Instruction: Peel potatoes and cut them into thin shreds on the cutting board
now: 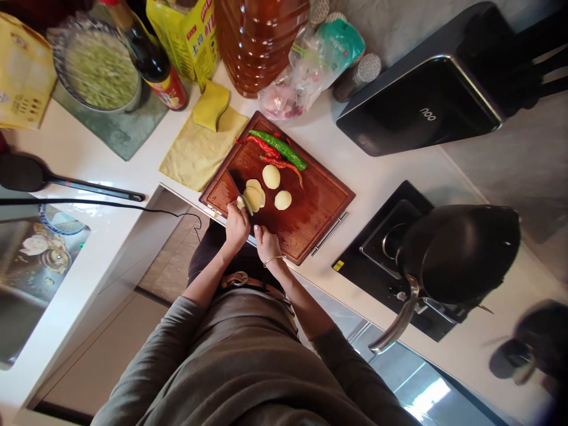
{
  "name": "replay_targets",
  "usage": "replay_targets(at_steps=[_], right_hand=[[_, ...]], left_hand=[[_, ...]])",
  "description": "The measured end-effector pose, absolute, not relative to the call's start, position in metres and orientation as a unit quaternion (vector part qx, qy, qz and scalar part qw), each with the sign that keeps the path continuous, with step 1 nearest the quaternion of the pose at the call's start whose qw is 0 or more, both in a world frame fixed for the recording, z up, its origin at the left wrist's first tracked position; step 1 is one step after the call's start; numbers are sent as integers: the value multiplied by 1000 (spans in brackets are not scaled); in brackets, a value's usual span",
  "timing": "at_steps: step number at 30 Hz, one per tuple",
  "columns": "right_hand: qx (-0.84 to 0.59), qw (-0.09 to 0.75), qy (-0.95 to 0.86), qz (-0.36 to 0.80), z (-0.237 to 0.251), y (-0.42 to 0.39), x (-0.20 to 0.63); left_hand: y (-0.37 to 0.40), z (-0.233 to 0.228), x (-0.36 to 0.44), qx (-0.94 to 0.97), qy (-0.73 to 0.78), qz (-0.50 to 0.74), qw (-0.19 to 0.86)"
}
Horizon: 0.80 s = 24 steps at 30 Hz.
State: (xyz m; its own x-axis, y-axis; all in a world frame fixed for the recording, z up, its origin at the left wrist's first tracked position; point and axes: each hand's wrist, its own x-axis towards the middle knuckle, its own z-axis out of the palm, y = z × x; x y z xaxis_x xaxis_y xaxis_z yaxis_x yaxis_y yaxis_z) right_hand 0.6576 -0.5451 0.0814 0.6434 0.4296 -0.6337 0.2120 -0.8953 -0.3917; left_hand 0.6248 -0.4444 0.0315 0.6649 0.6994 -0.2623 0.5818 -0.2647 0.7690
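On a wooden cutting board (310, 222), my left hand (238, 223) has its fingers closed on a partly sliced peeled potato (241, 203). My right hand (268, 244), a bracelet at its wrist, is closed around the handle of a kitchen knife (234, 181). Its dark blade points away from me, right beside the left fingers. Pale potato slices (254, 193) overlap just right of the blade. Two whole peeled potatoes (271, 177) lie farther right. Behind them are a green chili pepper (279, 149) and several red chili peppers (265, 146).
A yellow cloth (195, 151) lies left of the board. Behind stand a soy sauce bottle (155, 65), a large oil jug (260, 47) and a covered bowl (100, 68). At right are a knife block (417, 112) and a pan (461, 254) on the stove. A sink (18, 284) is left.
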Motion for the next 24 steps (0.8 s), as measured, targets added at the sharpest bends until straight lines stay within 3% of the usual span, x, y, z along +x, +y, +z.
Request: replay_targets(at_steps=[7, 24], right_hand=[[-896, 198, -190, 350, 92, -551, 658], [-900, 165, -180, 360, 111, -562, 645]], left_hand=[[-444, 31, 624, 772, 418, 61, 475], [-443, 28, 623, 764, 429, 90, 474]])
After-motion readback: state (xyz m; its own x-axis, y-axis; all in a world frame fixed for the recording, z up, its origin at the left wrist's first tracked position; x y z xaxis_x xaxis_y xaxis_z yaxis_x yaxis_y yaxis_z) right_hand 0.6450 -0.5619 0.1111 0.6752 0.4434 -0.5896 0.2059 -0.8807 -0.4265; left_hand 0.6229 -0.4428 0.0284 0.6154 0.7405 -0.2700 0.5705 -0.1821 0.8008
